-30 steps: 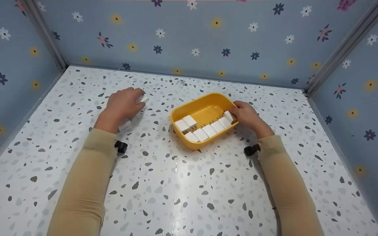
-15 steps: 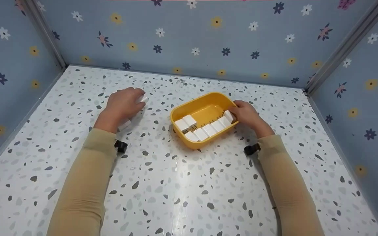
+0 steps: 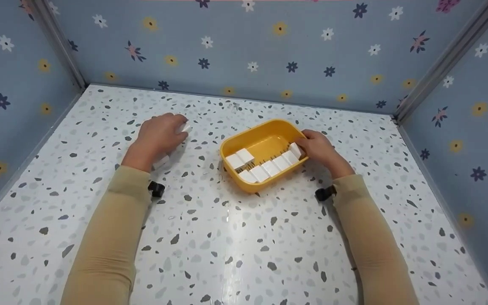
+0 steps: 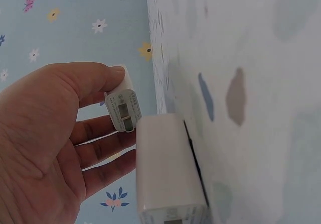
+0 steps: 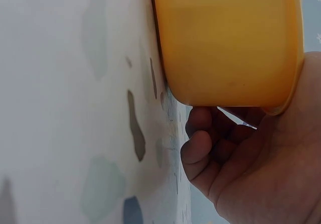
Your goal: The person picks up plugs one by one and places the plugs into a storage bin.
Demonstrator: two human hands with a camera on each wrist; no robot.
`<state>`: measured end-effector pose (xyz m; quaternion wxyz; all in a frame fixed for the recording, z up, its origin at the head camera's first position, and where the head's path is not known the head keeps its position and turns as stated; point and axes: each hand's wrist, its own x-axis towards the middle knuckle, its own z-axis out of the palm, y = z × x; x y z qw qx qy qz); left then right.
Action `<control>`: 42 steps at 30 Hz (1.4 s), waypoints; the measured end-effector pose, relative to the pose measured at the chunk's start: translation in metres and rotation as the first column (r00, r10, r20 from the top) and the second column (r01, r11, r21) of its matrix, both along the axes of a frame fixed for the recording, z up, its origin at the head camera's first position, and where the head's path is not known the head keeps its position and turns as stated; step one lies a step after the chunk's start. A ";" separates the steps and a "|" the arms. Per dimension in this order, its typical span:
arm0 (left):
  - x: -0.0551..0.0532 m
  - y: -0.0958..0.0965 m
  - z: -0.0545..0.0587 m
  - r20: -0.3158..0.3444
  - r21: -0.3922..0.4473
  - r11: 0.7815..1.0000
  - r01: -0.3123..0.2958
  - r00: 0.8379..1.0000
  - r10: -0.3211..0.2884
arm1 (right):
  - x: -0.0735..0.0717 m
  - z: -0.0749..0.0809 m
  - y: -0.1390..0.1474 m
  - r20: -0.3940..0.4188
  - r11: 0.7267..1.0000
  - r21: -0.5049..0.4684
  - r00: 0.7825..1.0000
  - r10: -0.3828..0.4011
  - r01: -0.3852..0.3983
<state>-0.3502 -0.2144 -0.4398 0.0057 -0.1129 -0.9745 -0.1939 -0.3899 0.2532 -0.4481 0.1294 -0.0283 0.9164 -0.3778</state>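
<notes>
My left hand (image 3: 157, 133) pinches a white charger plug (image 4: 123, 108) between thumb and fingers, left of the yellow bin (image 3: 254, 136). Its printed face with two metal prongs shows in the left wrist view. A second white charger (image 4: 168, 169) is on the table, below the hand and partly hidden behind it in the head view. My right hand (image 3: 320, 148) grips the bin's right end, thumb over the rim and the other fingers outside, under the end wall in the right wrist view. Inside the bin, several white chargers (image 3: 271, 167) stand in a row along the near side, prongs facing inward.
Two more chargers (image 3: 239, 158) lie at the bin's left end. The speckled white table (image 3: 210, 245) is enclosed by blue flowered panels (image 3: 248, 46) at the back and both sides. Black cameras (image 3: 156, 189) are strapped at both wrists.
</notes>
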 end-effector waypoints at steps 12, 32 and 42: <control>0.000 0.000 0.001 -0.001 -0.005 1.000 0.009 1.000 -0.009 | 0.000 -0.003 0.003 -0.037 1.000 0.003 0.999 0.026 -0.026; -0.001 -0.001 -0.002 -0.011 -0.005 1.000 0.017 1.000 -0.017 | -0.002 -0.001 0.000 -0.031 1.000 -0.004 0.999 0.011 -0.011; -0.001 0.001 -0.001 -0.013 -0.006 1.000 0.021 1.000 -0.021 | 0.000 -0.003 0.004 -0.049 0.999 -0.024 0.998 0.028 -0.030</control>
